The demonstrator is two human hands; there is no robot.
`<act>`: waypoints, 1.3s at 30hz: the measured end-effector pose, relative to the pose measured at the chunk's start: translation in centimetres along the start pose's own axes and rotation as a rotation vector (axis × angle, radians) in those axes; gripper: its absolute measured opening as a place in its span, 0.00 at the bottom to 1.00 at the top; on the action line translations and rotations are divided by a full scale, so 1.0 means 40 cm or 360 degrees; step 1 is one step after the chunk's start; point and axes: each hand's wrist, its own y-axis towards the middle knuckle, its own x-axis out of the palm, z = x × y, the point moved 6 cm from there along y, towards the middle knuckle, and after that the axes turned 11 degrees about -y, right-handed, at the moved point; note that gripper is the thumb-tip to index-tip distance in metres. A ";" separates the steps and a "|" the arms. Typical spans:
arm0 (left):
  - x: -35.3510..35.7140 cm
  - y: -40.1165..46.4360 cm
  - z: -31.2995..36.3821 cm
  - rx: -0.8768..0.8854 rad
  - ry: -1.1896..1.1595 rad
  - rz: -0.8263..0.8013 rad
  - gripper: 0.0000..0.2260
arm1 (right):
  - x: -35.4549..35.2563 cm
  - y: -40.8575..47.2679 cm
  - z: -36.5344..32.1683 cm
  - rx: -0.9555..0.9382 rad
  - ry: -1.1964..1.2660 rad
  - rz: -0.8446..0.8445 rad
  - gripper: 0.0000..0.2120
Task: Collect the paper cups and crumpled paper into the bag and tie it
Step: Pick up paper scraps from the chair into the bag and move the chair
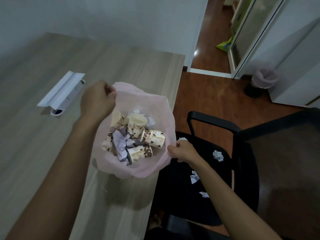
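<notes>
A thin, half-transparent pink plastic bag (166, 108) stands open on the right part of a long table with a grey wood-grain top (52, 54), close to the table's edge. The left hand (97, 99) grasps the far left part of the bag's rim, with the fingers curled around the plastic. The right hand (183, 150) pinches the near right part of the rim between the thumb and the curled fingers, just over the edge of the table. Between the two hands the mouth of the bag is wide open.

Inside the bag lie several paper cups with a brown coffee-bean print (153, 138), most of them on their side, one with its opening turned up. Between the cups there are crumpled pieces of white paper (121, 142).

To the right of the table stands a black office chair with armrests and a mesh back (277, 153). On its dark seat lie more crumpled white paper pieces (218, 155), apart from each other and outside the bag; one small piece shows just behind the right hand.

On the left part of the table lies a white folded sheet over a white tube (62, 91). Farther away, on the red-brown wooden floor (207, 90), a small dark bin with a pale plastic liner (263, 82) stands near a white wall panel.
</notes>
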 end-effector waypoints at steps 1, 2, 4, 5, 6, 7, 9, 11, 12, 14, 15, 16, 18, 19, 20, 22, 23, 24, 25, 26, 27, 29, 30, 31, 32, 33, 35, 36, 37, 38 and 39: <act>0.024 -0.008 0.002 0.0037 -0.0017 -0.0021 0.07 | 0.004 -0.001 0.017 0.0041 -0.0011 -0.0044 0.15; 0.046 -0.016 0.004 0.0068 -0.0019 -0.0052 0.09 | 0.010 0.002 0.034 0.0073 -0.0012 -0.0091 0.15; 0.081 -0.029 0.000 0.0112 0.0043 -0.0116 0.17 | 0.020 0.008 0.060 0.0108 0.0012 -0.0149 0.15; 0.093 -0.033 -0.005 0.0123 0.0100 -0.0119 0.22 | 0.022 0.008 0.069 0.0114 0.0033 -0.0166 0.15; 0.097 -0.036 -0.010 0.0114 0.0167 -0.0090 0.26 | 0.026 0.007 0.077 0.0112 0.0052 -0.0184 0.14; 0.097 -0.040 -0.016 0.0092 0.0233 -0.0037 0.28 | 0.030 0.007 0.084 0.0105 0.0070 -0.0209 0.14; 0.091 -0.048 -0.031 0.0013 0.0340 0.0054 0.29 | 0.037 0.009 0.093 0.0092 0.0118 -0.0281 0.13; 0.089 -0.057 -0.046 -0.0078 0.0375 0.0085 0.23 | 0.039 0.015 0.104 0.0109 0.0188 -0.0392 0.16; 0.091 -0.063 -0.049 -0.0116 0.0370 0.0085 0.19 | 0.039 0.022 0.113 0.0137 0.0249 -0.0454 0.20; 0.098 -0.077 -0.050 -0.0169 0.0366 0.0089 0.14 | 0.040 0.048 0.139 0.0202 0.0496 -0.0524 0.31; 0.103 -0.086 -0.050 -0.0173 0.0364 0.0109 0.14 | 0.040 0.071 0.155 0.0252 0.0662 -0.0484 0.34; 0.108 -0.094 -0.046 -0.0171 0.0354 0.0138 0.13 | 0.040 0.101 0.177 0.0325 0.0781 -0.0370 0.34; 0.124 -0.111 -0.038 -0.0164 0.0317 0.0211 0.12 | 0.043 0.178 0.234 0.0465 0.0735 -0.0031 0.27; 0.133 -0.117 -0.036 -0.0160 0.0302 0.0251 0.11 | 0.050 0.221 0.260 0.0485 0.0577 0.0095 0.22; 0.144 -0.123 -0.035 -0.0154 0.0297 0.0288 0.10 | 0.061 0.263 0.282 0.0464 0.0385 0.0159 0.18; 0.166 -0.131 -0.042 -0.0134 0.0297 0.0350 0.10 | 0.095 0.350 0.309 0.0367 0.0039 0.0143 0.16; 0.175 -0.133 -0.052 -0.0125 0.0297 0.0376 0.10 | 0.111 0.387 0.317 0.0329 -0.0119 0.0114 0.20; 0.182 -0.135 -0.062 -0.0115 0.0290 0.0400 0.09 | 0.123 0.423 0.325 0.0306 -0.0268 0.0114 0.23; 0.189 -0.138 -0.074 -0.0097 0.0273 0.0417 0.09 | 0.127 0.455 0.328 0.0280 -0.0408 0.0151 0.26; 0.194 -0.142 -0.085 -0.0073 0.0251 0.0429 0.08 | 0.130 0.489 0.328 0.0240 -0.0539 0.0206 0.28; 0.198 -0.148 -0.093 -0.0047 0.0234 0.0439 0.08 | 0.132 0.522 0.324 0.0191 -0.0655 0.0265 0.28; 0.207 -0.161 -0.104 0.0006 0.0211 0.0454 0.07 | 0.133 0.591 0.317 0.0133 -0.0805 0.0312 0.29; 0.211 -0.167 -0.109 0.0029 0.0202 0.0459 0.06 | 0.137 0.626 0.321 0.0140 -0.0852 0.0297 0.30; 0.215 -0.172 -0.113 0.0043 0.0190 0.0461 0.06 | 0.142 0.657 0.331 0.0168 -0.0890 0.0252 0.30; 0.218 -0.177 -0.117 0.0053 0.0177 0.0460 0.06 | 0.150 0.683 0.348 0.0203 -0.0911 0.0191 0.29; 0.221 -0.181 -0.121 0.0059 0.0163 0.0456 0.05 | 0.158 0.699 0.367 0.0233 -0.0924 0.0141 0.27; 0.224 -0.185 -0.129 0.0053 0.0131 0.0450 0.05 | 0.175 0.708 0.405 0.0250 -0.0944 0.0124 0.24; 0.222 -0.187 -0.134 0.0040 0.0108 0.0445 0.04 | 0.187 0.701 0.421 0.0241 -0.0936 0.0161 0.22; 0.222 -0.189 -0.136 0.0030 0.0079 0.0438 0.04 | 0.200 0.690 0.443 0.0229 -0.0917 0.0202 0.20; 0.223 -0.191 -0.136 0.0031 0.0055 0.0429 0.04 | 0.213 0.675 0.462 0.0205 -0.0878 0.0237 0.18; 0.221 -0.192 -0.133 0.0040 0.0041 0.0416 0.04 | 0.228 0.652 0.475 0.0186 -0.0818 0.0258 0.16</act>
